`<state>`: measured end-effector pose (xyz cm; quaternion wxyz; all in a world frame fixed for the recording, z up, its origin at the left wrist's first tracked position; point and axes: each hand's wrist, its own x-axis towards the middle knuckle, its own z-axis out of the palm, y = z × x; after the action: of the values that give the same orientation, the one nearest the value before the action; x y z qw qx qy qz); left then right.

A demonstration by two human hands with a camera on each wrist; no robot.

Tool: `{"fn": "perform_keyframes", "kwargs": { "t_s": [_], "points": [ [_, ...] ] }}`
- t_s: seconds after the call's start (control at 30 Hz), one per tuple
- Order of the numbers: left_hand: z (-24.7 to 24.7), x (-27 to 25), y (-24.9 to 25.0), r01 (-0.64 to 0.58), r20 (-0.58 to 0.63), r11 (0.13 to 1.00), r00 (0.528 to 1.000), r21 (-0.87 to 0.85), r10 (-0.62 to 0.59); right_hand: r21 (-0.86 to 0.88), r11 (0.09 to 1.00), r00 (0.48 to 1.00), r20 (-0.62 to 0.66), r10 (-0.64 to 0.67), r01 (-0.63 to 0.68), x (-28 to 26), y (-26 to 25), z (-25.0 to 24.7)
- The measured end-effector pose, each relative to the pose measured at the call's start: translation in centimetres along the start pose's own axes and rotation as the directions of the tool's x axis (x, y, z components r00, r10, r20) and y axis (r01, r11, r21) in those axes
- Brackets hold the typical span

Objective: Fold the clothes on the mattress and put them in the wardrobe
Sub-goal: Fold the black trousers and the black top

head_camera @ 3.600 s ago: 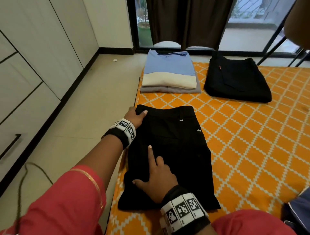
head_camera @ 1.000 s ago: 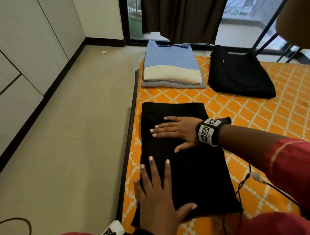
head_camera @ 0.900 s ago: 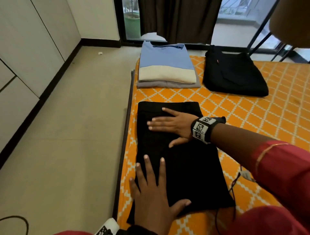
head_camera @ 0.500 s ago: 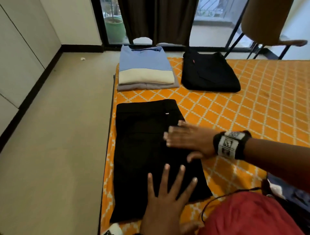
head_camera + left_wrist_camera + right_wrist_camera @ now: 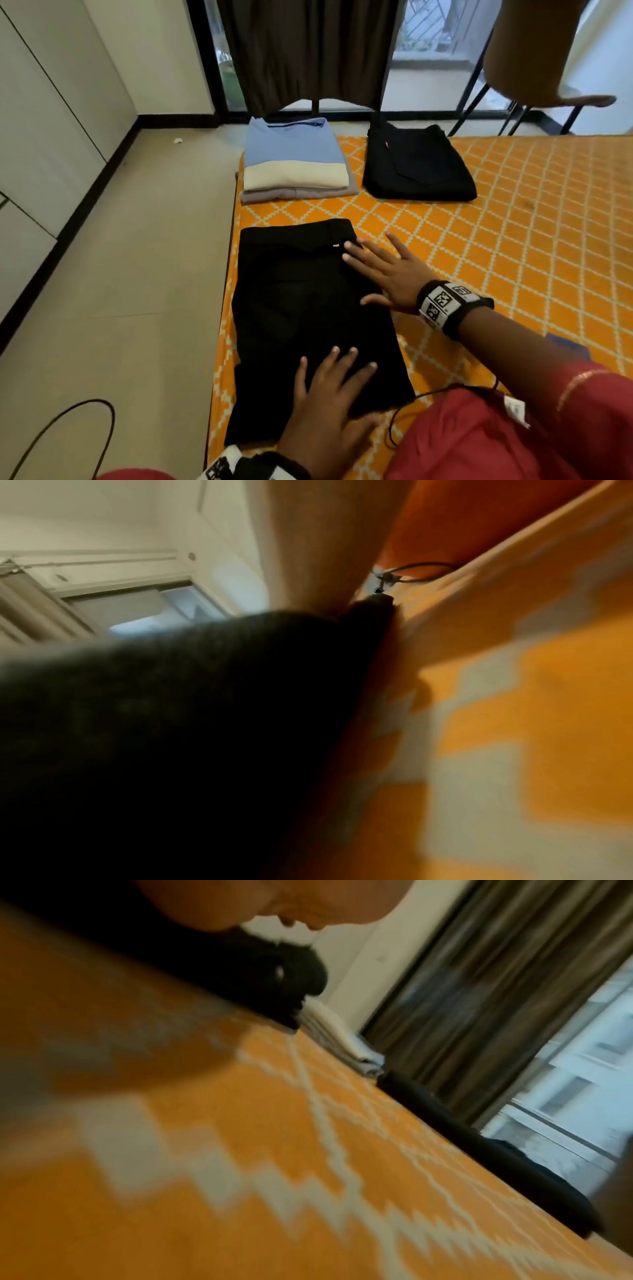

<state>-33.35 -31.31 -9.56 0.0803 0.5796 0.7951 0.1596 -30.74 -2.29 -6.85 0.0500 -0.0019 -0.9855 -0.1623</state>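
Black folded trousers (image 5: 301, 318) lie along the left edge of the orange patterned mattress (image 5: 531, 233). My left hand (image 5: 329, 404) rests flat on their near end, fingers spread and straight. My right hand (image 5: 383, 270) lies flat on their right edge near the waistband, fingers straight and partly over the mattress. The left wrist view shows blurred black cloth (image 5: 178, 723) beside the orange sheet (image 5: 548, 723). In the right wrist view the black trousers (image 5: 240, 969) appear as a dark ridge on the sheet.
A folded blue and cream stack (image 5: 294, 164) and a folded black garment (image 5: 414, 168) sit at the mattress's far end. Wardrobe doors (image 5: 44, 113) line the left wall across bare floor (image 5: 130, 291). A cable (image 5: 61, 435) loops on the floor; a chair (image 5: 534, 54) stands far right.
My right hand has slid rightward from the middle of the trousers to their right edge. My left hand has stayed flat on the near end. The view has tilted up and to the right.
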Motion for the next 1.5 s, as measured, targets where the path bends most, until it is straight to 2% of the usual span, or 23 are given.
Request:
{"fn": "perform_keyframes", "kwargs": {
  "t_s": [0.03, 0.07, 0.1, 0.13, 0.17, 0.2, 0.23, 0.27, 0.3, 0.33, 0.37, 0.5, 0.63, 0.8, 0.93, 0.97, 1.03, 1.07, 1.13, 1.23, 1.3, 1.4, 1.5],
  "points": [
    [-0.8, 0.0, -0.3, 0.057, -0.126, 0.996, 0.990, -0.073, -0.066, 0.047, 0.993, 0.989, -0.091, 0.113, -0.109, -0.2, -0.4, -1.4],
    [-1.9, 0.0, -0.7, 0.151, -0.238, 0.979, 0.954, -0.134, -0.180, 0.157, 0.960, 0.947, -0.188, 0.258, -0.231, -0.1, -0.8, -2.9],
    [-3.1, 0.1, -1.1, 0.269, -0.325, 0.946, 0.892, -0.179, -0.315, 0.329, 0.883, 0.864, -0.266, 0.427, -0.336, 0.0, -1.4, -4.6],
    [-4.3, 0.1, -1.8, 0.418, -0.333, 0.882, 0.818, -0.218, -0.470, 0.546, 0.744, 0.746, -0.289, 0.599, -0.386, 0.2, -2.1, -5.9],
    [-5.3, 0.0, -2.6, 0.564, -0.272, 0.782, 0.734, -0.266, -0.622, 0.751, 0.535, 0.613, -0.225, 0.757, -0.386, 0.2, -3.3, -6.9],
    [-6.2, -0.3, -3.5, 0.672, -0.178, 0.667, 0.649, -0.323, -0.740, 0.886, 0.280, 0.497, -0.066, 0.865, -0.370, 0.2, -4.8, -7.6],
    [-6.8, -0.5, -4.3, 0.704, -0.082, 0.567, 0.595, -0.427, -0.800, 0.924, 0.030, 0.406, 0.138, 0.904, -0.381, -0.1, -6.3, -7.6],
    [-7.1, -0.7, -5.0, 0.670, -0.009, 0.479, 0.577, -0.566, -0.817, 0.882, -0.166, 0.337, 0.334, 0.881, -0.440, -0.5, -7.7, -7.0],
    [-7.3, -0.8, -5.3, 0.603, 0.045, 0.393, 0.581, -0.694, -0.813, 0.792, -0.311, 0.286, 0.509, 0.812, -0.526, -1.0, -9.0, -6.4],
    [-7.4, -0.8, -5.4, 0.553, 0.082, 0.333, 0.595, -0.764, -0.800, 0.686, -0.407, 0.246, 0.645, 0.723, -0.603, -1.6, -9.9, -5.6],
    [-7.6, -0.7, -5.4, 0.522, 0.103, 0.310, 0.619, -0.795, -0.779, 0.599, -0.453, 0.217, 0.729, 0.649, -0.660, -2.0, -10.4, -4.7],
    [-7.6, 0.5, -5.7, 0.476, 0.139, 0.271, 0.663, -0.837, -0.735, 0.474, -0.430, 0.220, 0.827, 0.518, -0.769, -2.4, -9.6, -4.2],
    [-7.4, 1.5, -6.9, 0.454, 0.143, 0.280, 0.699, -0.846, -0.700, 0.469, -0.354, 0.242, 0.815, 0.526, -0.809, -2.9, -9.4, -5.4],
    [-7.5, 2.8, -8.3, 0.476, 0.215, 0.202, 0.683, -0.856, -0.698, 0.509, -0.375, 0.276, 0.806, 0.524, -0.775, -2.4, -9.6, -5.4],
    [-7.2, 3.3, -8.5, 0.448, 0.066, 0.368, 0.703, -0.815, -0.709, 0.523, -0.377, 0.287, 0.799, 0.528, -0.764, -2.3, -9.5, -5.0],
    [-7.3, 3.4, -8.4, 0.401, 0.055, 0.342, 0.714, -0.850, -0.698, 0.521, -0.377, 0.285, 0.800, 0.527, -0.766, -2.2, -9.5, -4.9],
    [-7.1, 3.5, -8.8, 0.342, 0.129, 0.197, 0.731, -0.919, -0.671, 0.524, -0.384, 0.277, 0.796, 0.538, -0.760, -2.1, -9.4, -4.6],
    [-6.8, 3.5, -9.1, 0.356, 0.186, 0.127, 0.722, -0.926, -0.667, 0.518, -0.383, 0.270, 0.798, 0.539, -0.765, -2.1, -9.5, -4.6],
    [-5.9, 3.4, -10.1, 0.457, 0.277, 0.078, 0.657, -0.886, -0.701, 0.503, -0.383, 0.259, 0.806, 0.533, -0.775, -2.0, -9.6, -4.4],
    [-5.1, 2.9, -11.0, 0.546, 0.196, 0.171, 0.549, -0.820, -0.812, 0.471, -0.381, 0.237, 0.821, 0.520, -0.796, -2.2, -9.9, -4.2],
    [-5.9, 1.7, -10.3, 0.607, 0.152, 0.238, 0.519, -0.758, -0.841, 0.449, -0.379, 0.227, 0.833, 0.504, -0.809, -2.4, -10.0, -4.0],
    [-7.3, -0.6, -8.3, 0.672, 0.174, 0.328, 0.566, -0.664, -0.806, 0.442, -0.378, 0.227, 0.840, 0.494, -0.814, -2.2, -10.0, -4.2],
    [-7.4, -2.0, -6.1, 0.548, 0.070, 0.419, 0.662, -0.724, -0.746, 0.436, -0.381, 0.211, 0.837, 0.506, -0.815, -2.1, -10.1, -3.4]
  ]
}}
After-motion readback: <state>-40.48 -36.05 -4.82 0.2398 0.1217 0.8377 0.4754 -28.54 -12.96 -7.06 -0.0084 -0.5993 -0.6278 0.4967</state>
